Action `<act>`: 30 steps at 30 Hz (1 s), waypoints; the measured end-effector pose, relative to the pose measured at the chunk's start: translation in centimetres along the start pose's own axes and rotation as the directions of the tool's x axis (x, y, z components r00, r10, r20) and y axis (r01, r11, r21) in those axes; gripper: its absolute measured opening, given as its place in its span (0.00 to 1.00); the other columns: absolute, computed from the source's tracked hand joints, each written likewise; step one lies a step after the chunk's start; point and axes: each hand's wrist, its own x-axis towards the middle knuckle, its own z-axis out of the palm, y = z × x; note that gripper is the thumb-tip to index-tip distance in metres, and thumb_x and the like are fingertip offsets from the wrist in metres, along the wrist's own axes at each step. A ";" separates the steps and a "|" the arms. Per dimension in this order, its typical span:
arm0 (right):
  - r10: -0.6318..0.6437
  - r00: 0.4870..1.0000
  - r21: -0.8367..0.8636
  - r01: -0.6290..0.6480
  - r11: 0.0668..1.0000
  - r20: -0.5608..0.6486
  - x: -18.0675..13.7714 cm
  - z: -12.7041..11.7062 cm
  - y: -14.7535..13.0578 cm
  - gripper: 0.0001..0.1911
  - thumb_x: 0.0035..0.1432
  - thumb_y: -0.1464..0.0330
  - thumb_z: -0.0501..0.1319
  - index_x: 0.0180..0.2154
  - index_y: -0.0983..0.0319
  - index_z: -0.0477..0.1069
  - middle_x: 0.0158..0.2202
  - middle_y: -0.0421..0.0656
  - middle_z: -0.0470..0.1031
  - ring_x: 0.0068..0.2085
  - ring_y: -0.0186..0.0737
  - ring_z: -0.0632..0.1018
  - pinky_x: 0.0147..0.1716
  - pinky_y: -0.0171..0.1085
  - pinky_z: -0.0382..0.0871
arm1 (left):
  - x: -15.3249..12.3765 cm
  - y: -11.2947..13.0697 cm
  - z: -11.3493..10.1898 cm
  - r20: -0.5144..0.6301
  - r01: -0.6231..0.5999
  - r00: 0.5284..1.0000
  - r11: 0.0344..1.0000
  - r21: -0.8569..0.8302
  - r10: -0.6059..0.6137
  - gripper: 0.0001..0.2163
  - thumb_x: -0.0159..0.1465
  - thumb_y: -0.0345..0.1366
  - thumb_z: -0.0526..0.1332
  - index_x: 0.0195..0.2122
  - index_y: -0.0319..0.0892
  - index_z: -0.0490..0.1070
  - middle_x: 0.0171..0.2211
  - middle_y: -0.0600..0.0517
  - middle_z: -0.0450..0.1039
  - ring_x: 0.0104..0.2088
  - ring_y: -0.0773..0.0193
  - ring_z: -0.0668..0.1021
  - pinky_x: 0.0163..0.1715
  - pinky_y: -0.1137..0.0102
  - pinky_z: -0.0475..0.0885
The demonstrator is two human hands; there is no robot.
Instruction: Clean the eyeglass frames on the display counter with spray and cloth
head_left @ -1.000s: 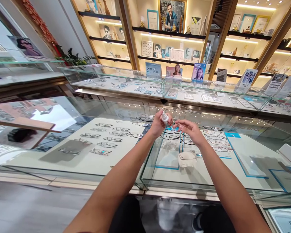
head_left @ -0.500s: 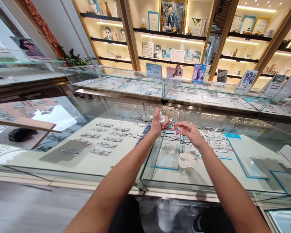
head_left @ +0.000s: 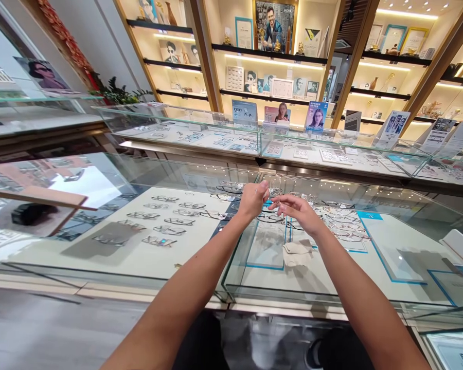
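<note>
My left hand (head_left: 253, 198) is closed in a fist above the glass counter (head_left: 332, 288). Only a pale sliver of a small white bottle (head_left: 264, 184) shows at its top. Just to its right, my right hand (head_left: 297, 209) pinches a pair of clear-framed glasses (head_left: 278, 184), which are faint against the glass. The two hands nearly touch. A crumpled beige cloth (head_left: 297, 253) lies on the counter top below my right hand. Rows of glasses (head_left: 165, 221) lie inside the case under the glass.
A second glass showcase (head_left: 262, 141) runs behind the counter, with small advert cards (head_left: 316, 115) on it. Lit wall shelves (head_left: 270, 56) with pictures stand at the back. A plant (head_left: 116, 92) sits at the far left.
My left hand has turned, so the white bottle that stood out of its top is now almost hidden in the fist. My right hand has dropped slightly and moved closer to the left.
</note>
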 end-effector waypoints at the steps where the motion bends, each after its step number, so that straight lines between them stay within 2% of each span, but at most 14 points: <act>1: -0.003 1.000 0.009 0.003 1.000 -0.027 0.1 -0.2 0.2 0.23 0.54 0.46 0.72 0.45 0.54 0.82 0.41 0.42 0.86 0.39 0.41 0.81 0.45 0.43 0.76 | -0.1 0.1 0.0 0.012 0.001 1.000 1.000 -0.001 -0.001 0.36 0.63 0.70 0.50 0.10 0.45 0.58 0.11 0.53 0.54 0.17 0.67 0.59 0.23 0.65 0.53; 3: -0.007 0.995 0.032 0.010 0.999 -0.104 0.3 -0.5 0.5 0.24 0.54 0.46 0.72 0.46 0.55 0.82 0.42 0.43 0.86 0.38 0.40 0.80 0.42 0.41 0.74 | -0.2 0.5 -0.1 0.060 -0.012 0.998 0.999 0.031 0.010 0.37 0.62 0.72 0.49 0.11 0.45 0.57 0.12 0.53 0.54 0.17 0.67 0.59 0.23 0.65 0.52; 6: -0.014 0.978 0.061 0.027 0.998 -0.210 0.5 -0.7 0.9 0.25 0.53 0.46 0.72 0.46 0.54 0.82 0.44 0.43 0.86 0.37 0.40 0.80 0.40 0.40 0.73 | -0.7 1.0 0.1 0.203 -0.067 0.978 0.990 0.120 0.042 0.36 0.62 0.72 0.51 0.13 0.44 0.55 0.14 0.54 0.51 0.19 0.68 0.56 0.24 0.66 0.49; 9: -0.015 0.969 0.051 0.029 0.998 -0.246 0.5 -0.6 1.1 0.26 0.52 0.44 0.72 0.45 0.54 0.82 0.45 0.44 0.85 0.37 0.40 0.80 0.39 0.40 0.73 | -1.1 1.0 0.6 0.278 -0.087 0.960 0.981 0.171 0.037 0.34 0.63 0.69 0.55 0.15 0.43 0.56 0.15 0.56 0.49 0.20 0.69 0.53 0.24 0.66 0.46; 12: -0.010 0.975 0.042 0.020 0.999 -0.222 0.4 -0.6 1.2 0.26 0.53 0.45 0.71 0.47 0.55 0.81 0.46 0.44 0.85 0.37 0.40 0.80 0.39 0.40 0.73 | -0.8 0.3 0.4 0.158 -0.087 0.985 0.988 0.127 0.066 0.35 0.62 0.71 0.53 0.15 0.44 0.55 0.15 0.55 0.50 0.20 0.68 0.55 0.24 0.66 0.48; 14: -0.011 0.977 0.045 0.021 0.999 -0.211 0.4 -0.7 1.1 0.26 0.55 0.45 0.70 0.48 0.55 0.81 0.47 0.45 0.86 0.37 0.40 0.79 0.39 0.41 0.73 | -0.2 -0.4 -0.7 0.015 -0.102 0.995 0.989 0.108 0.101 0.35 0.63 0.71 0.51 0.15 0.45 0.54 0.16 0.54 0.54 0.21 0.66 0.58 0.25 0.66 0.52; 16: -0.015 0.975 0.048 0.027 0.998 -0.223 0.4 -0.8 1.0 0.26 0.55 0.45 0.70 0.48 0.55 0.81 0.47 0.45 0.86 0.36 0.39 0.78 0.38 0.41 0.72 | 0.8 -1.2 -2.5 -0.181 -0.089 0.977 0.985 0.145 0.115 0.32 0.66 0.67 0.52 0.17 0.45 0.58 0.18 0.54 0.59 0.22 0.65 0.62 0.27 0.67 0.56; 18: -0.012 0.971 0.056 0.026 0.998 -0.241 0.4 -0.9 0.9 0.25 0.55 0.46 0.71 0.47 0.55 0.81 0.47 0.45 0.86 0.35 0.38 0.77 0.37 0.40 0.72 | 1.9 -1.9 -4.7 -0.433 0.006 0.897 0.976 0.217 0.091 0.25 0.67 0.57 0.59 0.21 0.44 0.62 0.20 0.54 0.62 0.25 0.64 0.66 0.31 0.67 0.61; 20: -0.002 0.967 0.072 0.021 0.997 -0.255 0.4 -1.0 0.7 0.24 0.54 0.47 0.71 0.46 0.55 0.81 0.47 0.45 0.86 0.34 0.37 0.76 0.36 0.40 0.71 | 2.8 -2.8 -6.8 -0.629 0.170 0.778 0.956 0.237 0.018 0.16 0.66 0.46 0.63 0.26 0.45 0.62 0.24 0.54 0.63 0.30 0.61 0.69 0.37 0.66 0.66; 23: 0.014 0.964 0.098 0.013 0.995 -0.265 0.4 -1.1 0.5 0.24 0.53 0.48 0.72 0.46 0.55 0.81 0.46 0.44 0.86 0.33 0.36 0.75 0.36 0.40 0.71 | 3.5 -4.3 -9.1 -0.813 0.472 0.555 0.872 0.132 -0.177 0.07 0.66 0.34 0.60 0.34 0.45 0.62 0.36 0.49 0.72 0.47 0.51 0.76 0.57 0.55 0.67; 25: 0.016 0.963 0.102 0.012 0.995 -0.268 0.4 -1.2 0.5 0.24 0.53 0.48 0.72 0.45 0.55 0.81 0.46 0.44 0.86 0.33 0.36 0.75 0.36 0.40 0.71 | 3.7 -5.4 -10.0 -0.862 0.558 0.450 0.827 0.069 -0.232 0.04 0.66 0.30 0.58 0.38 0.46 0.62 0.48 0.43 0.74 0.60 0.44 0.72 0.65 0.46 0.60; 26: 0.018 0.962 0.100 0.010 0.995 -0.271 0.4 -1.3 0.5 0.24 0.53 0.48 0.72 0.46 0.56 0.81 0.46 0.45 0.86 0.33 0.37 0.76 0.36 0.40 0.71 | 3.6 -5.8 -10.3 -0.875 0.578 0.418 0.815 0.048 -0.245 0.06 0.66 0.29 0.57 0.40 0.46 0.63 0.53 0.41 0.73 0.64 0.42 0.69 0.66 0.43 0.57; 28: 0.023 0.960 0.094 0.003 0.996 -0.278 0.5 -1.4 0.6 0.24 0.53 0.48 0.72 0.46 0.56 0.81 0.47 0.45 0.86 0.33 0.37 0.76 0.35 0.40 0.71 | 3.4 -6.7 -10.9 -0.887 0.605 0.373 0.796 0.010 -0.272 0.08 0.65 0.27 0.57 0.43 0.46 0.63 0.58 0.38 0.71 0.68 0.40 0.66 0.67 0.40 0.54; 30: 0.033 0.959 0.105 -0.003 0.994 -0.282 0.6 -1.6 0.8 0.24 0.52 0.48 0.72 0.46 0.56 0.81 0.47 0.45 0.86 0.33 0.37 0.76 0.35 0.40 0.70 | 3.2 -7.3 -11.6 -0.889 0.632 0.333 0.774 -0.037 -0.314 0.10 0.63 0.27 0.59 0.43 0.46 0.64 0.58 0.38 0.72 0.67 0.38 0.68 0.67 0.39 0.54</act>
